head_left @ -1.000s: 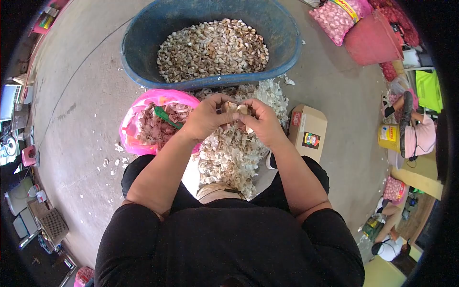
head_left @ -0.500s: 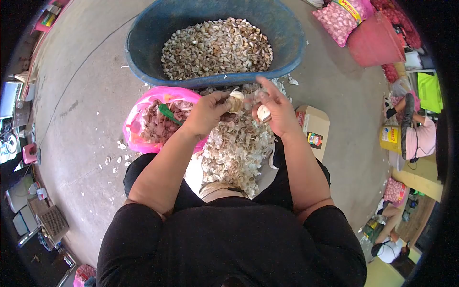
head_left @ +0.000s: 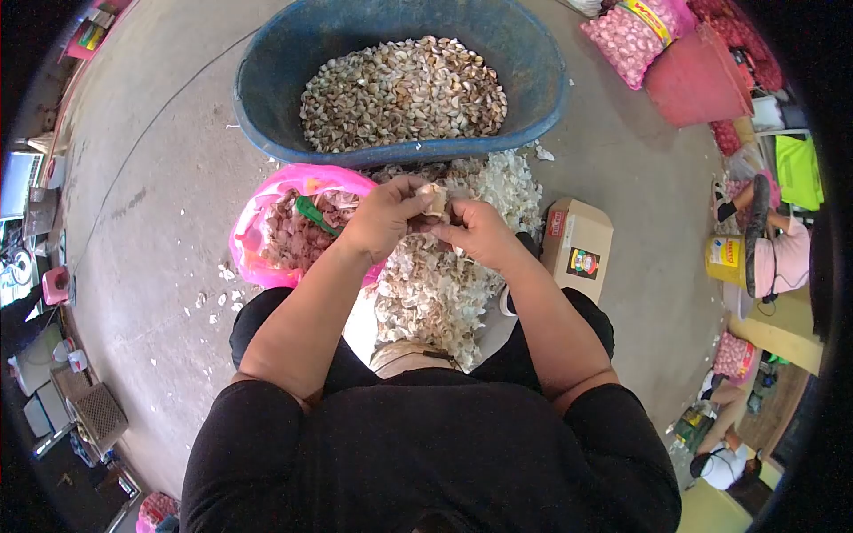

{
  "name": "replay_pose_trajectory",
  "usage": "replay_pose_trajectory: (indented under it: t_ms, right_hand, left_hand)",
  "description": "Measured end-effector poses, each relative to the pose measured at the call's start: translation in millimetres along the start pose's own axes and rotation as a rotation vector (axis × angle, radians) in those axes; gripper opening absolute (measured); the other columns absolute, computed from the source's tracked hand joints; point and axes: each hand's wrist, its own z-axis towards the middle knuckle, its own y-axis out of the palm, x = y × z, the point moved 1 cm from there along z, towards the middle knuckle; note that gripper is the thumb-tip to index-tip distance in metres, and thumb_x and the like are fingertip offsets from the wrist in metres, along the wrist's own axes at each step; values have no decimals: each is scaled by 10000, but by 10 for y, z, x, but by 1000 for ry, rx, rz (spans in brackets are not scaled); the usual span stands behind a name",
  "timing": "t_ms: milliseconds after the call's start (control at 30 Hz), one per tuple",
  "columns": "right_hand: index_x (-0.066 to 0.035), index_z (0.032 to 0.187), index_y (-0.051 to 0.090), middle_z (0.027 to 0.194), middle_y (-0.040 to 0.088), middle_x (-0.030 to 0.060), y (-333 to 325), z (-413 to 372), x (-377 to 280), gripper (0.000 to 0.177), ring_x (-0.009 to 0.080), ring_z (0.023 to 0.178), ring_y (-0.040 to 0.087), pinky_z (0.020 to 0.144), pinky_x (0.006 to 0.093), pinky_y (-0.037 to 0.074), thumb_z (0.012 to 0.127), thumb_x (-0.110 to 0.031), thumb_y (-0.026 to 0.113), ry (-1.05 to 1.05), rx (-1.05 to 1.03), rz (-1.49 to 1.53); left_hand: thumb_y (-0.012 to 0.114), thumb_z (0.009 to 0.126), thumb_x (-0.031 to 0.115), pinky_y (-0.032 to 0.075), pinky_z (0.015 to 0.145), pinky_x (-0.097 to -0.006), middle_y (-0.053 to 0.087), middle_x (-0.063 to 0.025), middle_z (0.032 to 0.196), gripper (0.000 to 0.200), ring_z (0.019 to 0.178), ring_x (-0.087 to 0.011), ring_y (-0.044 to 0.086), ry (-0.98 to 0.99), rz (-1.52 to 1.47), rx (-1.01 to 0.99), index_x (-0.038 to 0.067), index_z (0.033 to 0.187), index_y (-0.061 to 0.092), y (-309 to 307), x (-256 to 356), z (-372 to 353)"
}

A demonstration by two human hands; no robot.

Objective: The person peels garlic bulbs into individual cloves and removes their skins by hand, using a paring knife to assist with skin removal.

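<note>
Between my two hands is a partly broken garlic bulb [head_left: 434,201], pale with papery skin. My left hand [head_left: 389,211] is closed around it from the left side. The fingers of my right hand [head_left: 480,229] are pinched together at the bulb's right edge; whether a separate clove is in them is hidden. Below lies a heap of garlic skins [head_left: 431,298] between my legs. Beyond my hands stands a blue tub [head_left: 267,124] holding many loose garlic cloves [head_left: 404,93]. At left, a pink plastic bag [head_left: 244,235] contains purplish garlic [head_left: 293,233] and a green item [head_left: 313,211].
A cardboard box [head_left: 579,244] rests by my right knee. Farther right are a red bucket [head_left: 697,75], a mesh sack of garlic [head_left: 626,40] and a yellow bucket [head_left: 726,256]. Other people [head_left: 786,253] sit along the right side. Skin scraps [head_left: 213,302] dot the floor at left.
My right hand has moved left and down, from apart with a white clove in it to meeting the bulb. My left hand stays nearly in place, still holding the bulb.
</note>
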Motion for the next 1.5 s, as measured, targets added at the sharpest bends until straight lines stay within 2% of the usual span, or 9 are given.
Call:
replay_pose_trajectory:
  t_ms: [167, 300, 433, 800, 1000, 1333, 1367, 1467, 1500]
  right_hand:
    - [-41, 818, 592, 762, 597, 163, -52, -63, 9, 208, 306, 686, 576, 634, 365, 450, 682, -196, 625, -23, -58, -743]
    - [-45, 874, 564, 689, 589, 129, -180, 65, -134, 255, 231, 598, 567, 581, 324, 440, 737, -256, 606, -128, 497, -374]
    - [-6, 905, 554, 628, 562, 105, -162, 86, -735, 372, 159, 549, 518, 528, 291, 411, 791, -360, 564, -35, 371, -276]
    - [-5, 818, 592, 587, 562, 81, 399, -177, -1009, 273, 137, 546, 526, 538, 287, 415, 778, -274, 583, -105, 21, -481]
    - [10, 783, 590, 619, 563, 32, 571, -533, -1110, 218, 91, 532, 513, 510, 236, 408, 803, -203, 549, -119, -97, -66]
    - [-37, 805, 525, 649, 532, 24, 660, -847, -1175, 157, 94, 550, 520, 492, 225, 427, 819, -193, 532, -160, 81, 356]
    - [-14, 849, 528, 672, 555, 48, 642, -839, -1152, 246, 115, 571, 537, 518, 242, 441, 809, -256, 553, -127, 226, 164]
    - [12, 904, 524, 714, 579, 68, 618, -806, -920, 335, 127, 607, 547, 559, 250, 450, 786, -295, 584, -169, 662, -1211]
    - [30, 950, 513, 742, 593, 82, 693, -838, -1018, 404, 129, 641, 551, 590, 249, 449, 769, -319, 603, 9, 534, -1029]
  left_hand:
    - [491, 844, 118, 462, 646, -257, 553, -38, 857, 192, 758, -135, 544, 50, 24, 32, 14, 1005, 490, -14, 187, -47]
    - [485, 848, 115, 461, 642, -250, 545, -35, 826, 192, 726, -123, 539, 122, 142, 50, 11, 1009, 493, -37, 247, -103]
    - [487, 846, 118, 459, 641, -242, 546, -33, 817, 197, 706, -116, 537, 177, 179, 67, 20, 1017, 499, -36, 334, -220]
    - [625, 757, 201, 438, 548, -209, 567, -16, 692, 199, 617, -102, 538, 227, 274, -78, 26, 835, 570, -79, 483, -659]
    - [674, 712, 197, 408, 483, -195, 556, -11, 602, 194, 518, -86, 505, 335, 303, -206, 39, 682, 566, 46, 563, -1023]
    - [578, 791, 221, 438, 525, -204, 587, -26, 761, 188, 639, -94, 540, 358, -79, -210, 43, 849, 577, 63, 501, -1206]
    - [589, 789, 184, 436, 552, -203, 593, -13, 746, 150, 648, -85, 537, 342, -72, -163, 47, 850, 592, 54, 510, -1232]
    - [596, 782, 164, 431, 556, -202, 590, -24, 735, 131, 628, -87, 530, 385, -103, -98, 40, 820, 587, 22, 418, -1158]
    - [600, 779, 156, 428, 554, -203, 588, -27, 727, 125, 621, -85, 526, 405, -91, -99, 36, 809, 584, 27, 396, -1139]
